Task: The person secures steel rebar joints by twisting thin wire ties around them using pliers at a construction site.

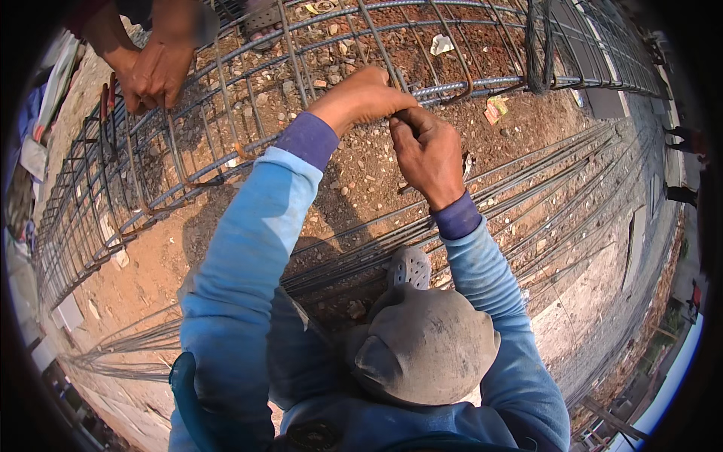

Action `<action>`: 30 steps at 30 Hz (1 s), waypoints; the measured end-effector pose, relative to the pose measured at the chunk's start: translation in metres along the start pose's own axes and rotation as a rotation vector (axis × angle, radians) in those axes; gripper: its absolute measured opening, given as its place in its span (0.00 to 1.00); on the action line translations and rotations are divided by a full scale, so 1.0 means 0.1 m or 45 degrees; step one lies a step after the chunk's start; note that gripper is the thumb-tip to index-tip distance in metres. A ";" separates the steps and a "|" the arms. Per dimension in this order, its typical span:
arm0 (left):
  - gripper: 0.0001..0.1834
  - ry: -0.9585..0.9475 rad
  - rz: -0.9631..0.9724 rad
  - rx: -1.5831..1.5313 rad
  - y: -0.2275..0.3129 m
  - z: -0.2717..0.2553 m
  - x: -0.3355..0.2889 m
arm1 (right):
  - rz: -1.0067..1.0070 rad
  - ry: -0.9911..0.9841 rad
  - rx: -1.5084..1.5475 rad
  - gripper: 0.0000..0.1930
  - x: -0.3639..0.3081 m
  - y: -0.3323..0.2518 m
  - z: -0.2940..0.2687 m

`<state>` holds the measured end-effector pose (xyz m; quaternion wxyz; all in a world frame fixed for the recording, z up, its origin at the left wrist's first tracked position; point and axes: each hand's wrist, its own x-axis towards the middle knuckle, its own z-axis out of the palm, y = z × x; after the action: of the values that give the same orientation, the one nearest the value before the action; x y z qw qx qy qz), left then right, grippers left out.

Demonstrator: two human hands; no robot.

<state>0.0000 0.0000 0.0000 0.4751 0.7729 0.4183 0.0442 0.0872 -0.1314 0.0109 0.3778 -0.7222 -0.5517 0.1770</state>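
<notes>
Working at a steel rebar cage, one person, both bare hands meeting near the upper middle of the frame.

Left hand (365, 98): upper middle, at the near edge of the cage; fingers bent and gathered, tips meeting those of the other hand. Right hand (431, 151): just below and to the right; fingers curled inward, thumb pressed against them. What lies between the fingertips of either hand is hidden; whether anything is pinched cannot be told.

Rebar cage (482, 85): long ribbed bars crossed by thinner bent hoops; curves from the left side of the frame across the top to the upper right.

Wire bundle (539, 45): thin, dark, draped over the cage, upper right.

Dark object (468, 164): small, just beside the right wrist; kind unclear.

Loose rods (542, 169): many, thin, lying on the ground, from right of centre toward the lower left.

Sleeves (256, 218): light blue, dark purple cuffs.

Shoe (410, 267): grey, perforated, centre.

Co-worker's hands (154, 71): upper left, together at the cage; red-handled tool (111, 89) just beside them.

Wrapper (495, 109): yellow and red, on stony brown soil, right of the hands.
</notes>
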 end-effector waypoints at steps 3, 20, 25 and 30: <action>0.28 0.071 -0.061 -0.094 0.11 0.20 -0.07 | 0.128 -0.007 0.155 0.10 0.00 0.08 -0.18; 0.31 0.193 -0.014 0.085 0.14 0.09 -0.13 | 0.848 -0.203 1.088 0.15 0.04 0.35 -0.11; 0.28 0.115 -0.014 0.146 0.14 0.05 -0.14 | 0.789 0.002 1.387 0.14 -0.40 0.07 0.11; 0.29 0.083 -0.113 0.152 0.26 -0.04 -0.20 | 0.812 -0.028 1.470 0.17 -0.56 0.14 0.02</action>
<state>0.0010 -0.0159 0.0291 0.4159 0.7787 0.4691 0.0232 0.0766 -0.1844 -0.0101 0.6279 -0.5297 -0.1309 0.5550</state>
